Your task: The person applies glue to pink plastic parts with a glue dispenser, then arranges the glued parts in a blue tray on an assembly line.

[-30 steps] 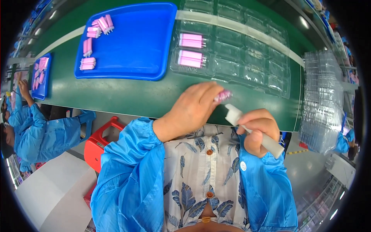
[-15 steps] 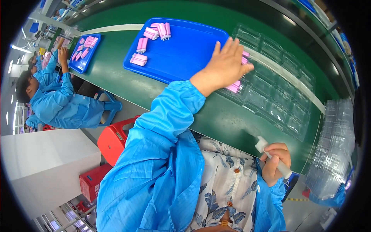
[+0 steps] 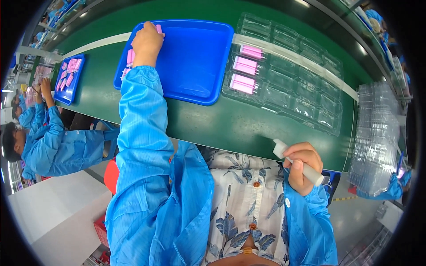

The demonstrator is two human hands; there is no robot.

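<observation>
Three pink blocks (image 3: 245, 65), formerly two, occupy the clear tray (image 3: 278, 97).

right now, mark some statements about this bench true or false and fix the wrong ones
1. The right hand holds a white tool. True.
2. The left hand is at the right side of the blue tray. False: it is at that tray's far left corner.
3. Three pink pieces sit in the clear compartment tray. True.
4. They lie in compartments along its right side. False: they lie along its left side.
5. The stack of clear plastic stands to the right of the compartment tray. True.
</observation>
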